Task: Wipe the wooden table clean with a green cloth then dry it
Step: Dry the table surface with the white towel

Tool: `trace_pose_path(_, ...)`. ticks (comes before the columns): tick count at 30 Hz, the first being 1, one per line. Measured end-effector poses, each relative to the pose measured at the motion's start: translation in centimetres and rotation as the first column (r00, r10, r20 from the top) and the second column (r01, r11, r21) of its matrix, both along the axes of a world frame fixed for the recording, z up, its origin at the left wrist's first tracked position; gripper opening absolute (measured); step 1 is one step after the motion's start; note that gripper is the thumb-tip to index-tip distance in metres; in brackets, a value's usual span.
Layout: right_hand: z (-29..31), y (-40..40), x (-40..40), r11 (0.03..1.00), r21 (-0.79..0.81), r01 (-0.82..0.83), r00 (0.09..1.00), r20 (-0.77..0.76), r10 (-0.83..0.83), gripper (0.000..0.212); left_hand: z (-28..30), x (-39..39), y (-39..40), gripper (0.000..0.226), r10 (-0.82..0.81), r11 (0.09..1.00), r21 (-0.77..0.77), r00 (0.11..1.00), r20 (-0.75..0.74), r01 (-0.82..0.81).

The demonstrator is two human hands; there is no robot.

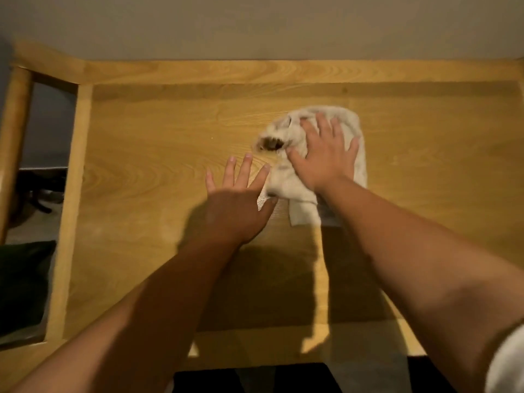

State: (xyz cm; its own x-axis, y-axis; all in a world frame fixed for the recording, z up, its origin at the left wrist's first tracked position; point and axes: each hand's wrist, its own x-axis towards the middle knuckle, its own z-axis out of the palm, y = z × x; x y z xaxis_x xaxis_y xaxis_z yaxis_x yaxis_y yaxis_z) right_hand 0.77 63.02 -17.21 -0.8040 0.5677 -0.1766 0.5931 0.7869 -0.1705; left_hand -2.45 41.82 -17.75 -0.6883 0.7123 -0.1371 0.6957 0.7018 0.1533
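The right hand (326, 157) lies flat on a pale cloth (351, 129), fingers (323, 126) spread wide, pressing it to the bench (158, 154) rather than gripping it. The cloth sits rumpled right of the bench's middle, toward the far edge, one corner blurred as if mid-stroke. The left hand (238, 199) is just beside it, palm down and fingers splayed; it holds nothing, and its thumb seems to meet the cloth's near edge, though I cannot be sure.

This cloth looks off-white, not green, and no green cloth is anywhere in sight. My guess is that the wet wipe is finished and this is the drying pass. The wood shows no puddles or crumbs, but in this dim, warm light I cannot tell damp from dry. The left half and near edge probably still need going over before the job is done.
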Motion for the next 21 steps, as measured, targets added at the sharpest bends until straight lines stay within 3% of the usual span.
trace_pose_path(12, -0.2, 7.6, -11.0, 0.993, 0.034, -0.11, 0.993, -0.037, 0.111, 0.082, -0.3, 0.1, 0.1, 0.071, 0.08, 0.997, 0.001, 0.997, -0.021, -0.08)
trace_pose_path(17, -0.1, 6.4, -9.7, 0.987, 0.054, -0.151, 0.988, -0.022, 0.152, 0.085, -0.2, 0.0, 0.2, 0.069, 0.097, 0.995, 0.04, 0.995, -0.012, -0.097)
trace_pose_path(21, 0.1, 3.7, -5.0, 0.988, 0.033, -0.151, 0.989, 0.003, 0.15, 0.082, -0.3, -0.2, 0.3, 0.069, 0.089, 0.996, -0.018, 0.996, -0.004, -0.089)
